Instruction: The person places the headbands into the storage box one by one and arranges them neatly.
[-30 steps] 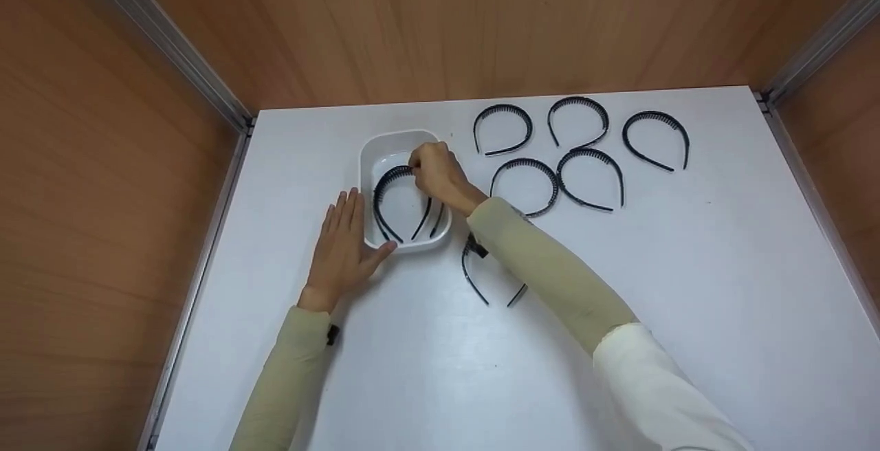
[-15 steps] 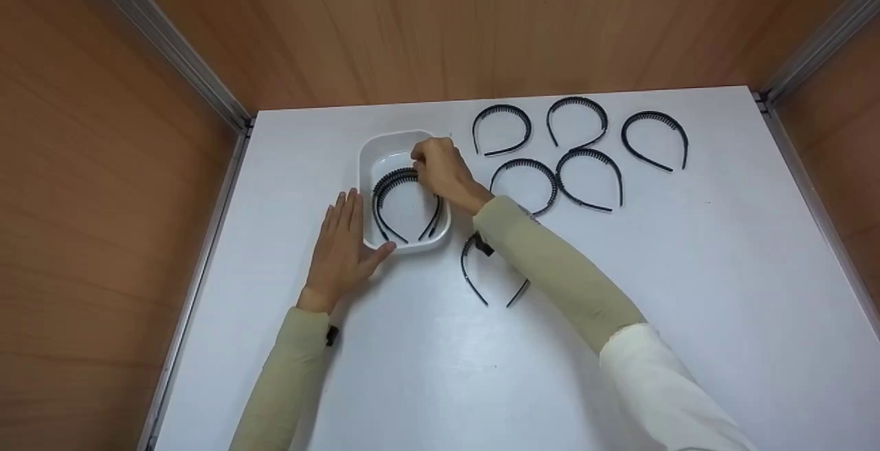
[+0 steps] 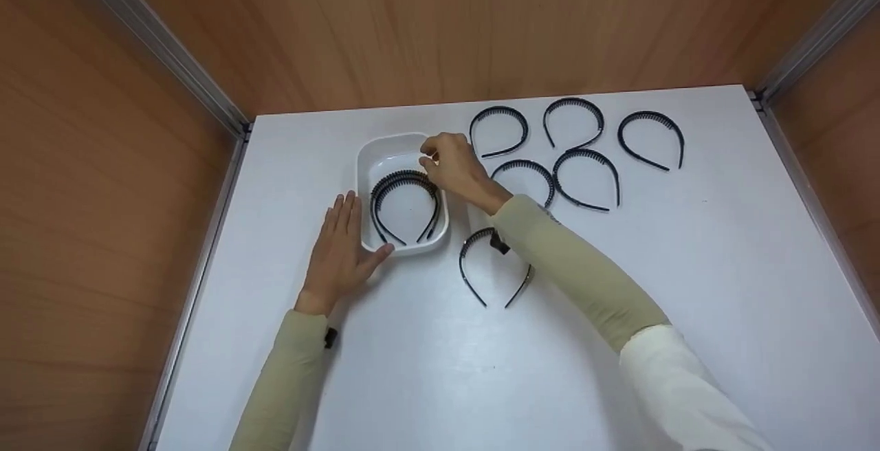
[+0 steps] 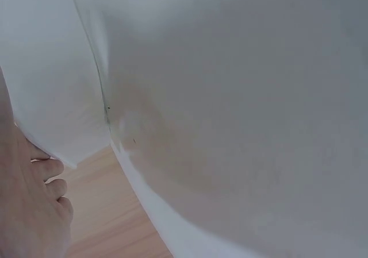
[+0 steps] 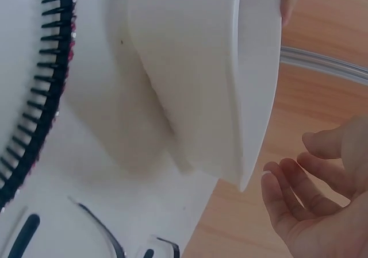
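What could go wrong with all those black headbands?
The headbands inside the white tub lie bunched together, so their teeth might catch on each other. The loose headband nearest the person is partly hidden by the right sleeve, so that arm could perhaps bump it. And if the left hand lifts off the tub's side, a knock might slide it.

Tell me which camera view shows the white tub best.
The head view: it looks down into the white tub, showing most of its rim and the black headbands inside. The right wrist view gives only part of its walls and rim; the left wrist view, only a piece of outer wall.
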Demonstrator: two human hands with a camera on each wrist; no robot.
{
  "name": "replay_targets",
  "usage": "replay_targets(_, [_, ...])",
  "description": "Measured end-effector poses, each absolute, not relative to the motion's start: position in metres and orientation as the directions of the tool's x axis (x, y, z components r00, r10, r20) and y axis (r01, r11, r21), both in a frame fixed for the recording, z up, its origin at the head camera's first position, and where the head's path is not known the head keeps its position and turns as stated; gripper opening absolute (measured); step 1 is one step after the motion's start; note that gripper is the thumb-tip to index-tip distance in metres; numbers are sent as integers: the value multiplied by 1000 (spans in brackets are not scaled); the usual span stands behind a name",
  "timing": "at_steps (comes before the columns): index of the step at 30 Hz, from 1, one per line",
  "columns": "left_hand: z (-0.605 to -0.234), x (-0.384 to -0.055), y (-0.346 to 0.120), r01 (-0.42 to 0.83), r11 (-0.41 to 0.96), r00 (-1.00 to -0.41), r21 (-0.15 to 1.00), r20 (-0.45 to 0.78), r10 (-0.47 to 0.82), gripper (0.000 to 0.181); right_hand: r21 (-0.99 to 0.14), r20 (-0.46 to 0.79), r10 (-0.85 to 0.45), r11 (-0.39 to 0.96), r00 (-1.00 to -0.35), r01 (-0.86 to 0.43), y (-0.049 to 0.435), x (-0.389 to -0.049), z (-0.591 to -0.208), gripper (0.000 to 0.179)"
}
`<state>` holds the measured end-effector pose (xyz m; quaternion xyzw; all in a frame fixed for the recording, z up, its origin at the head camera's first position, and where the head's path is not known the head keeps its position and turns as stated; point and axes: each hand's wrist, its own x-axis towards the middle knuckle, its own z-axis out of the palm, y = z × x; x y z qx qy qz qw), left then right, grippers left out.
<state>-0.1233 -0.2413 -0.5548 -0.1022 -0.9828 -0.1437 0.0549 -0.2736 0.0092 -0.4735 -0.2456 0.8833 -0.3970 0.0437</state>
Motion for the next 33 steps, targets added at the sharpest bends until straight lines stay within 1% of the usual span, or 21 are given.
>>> replay_targets(4, [-554, -123, -243, 230, 939, -967, 258, 169, 190, 109, -719, 154, -459, 555, -875, -418, 20, -273, -468, 25])
replay_targets(8, [-554, -122, -245, 218, 942, -970, 254, 165, 180, 107, -721, 169, -454, 548, -875, -423, 30, -270, -463, 25])
replay_targets(16, [-554, -124, -241, 215, 936, -972, 280, 151, 178, 108, -734, 195, -451, 522, -871, -434, 50, -259, -457, 27])
replay_targets(24, [-559, -125, -239, 235, 921, -966, 310, 179, 186, 109, -741, 221, -469, 489, -855, -460, 71, -245, -450, 26])
replay_targets(33, [-561, -127, -240, 239, 931, -964, 275, 180, 194, 108, -735, 238, -498, 469, -834, -490, 92, -228, -443, 27])
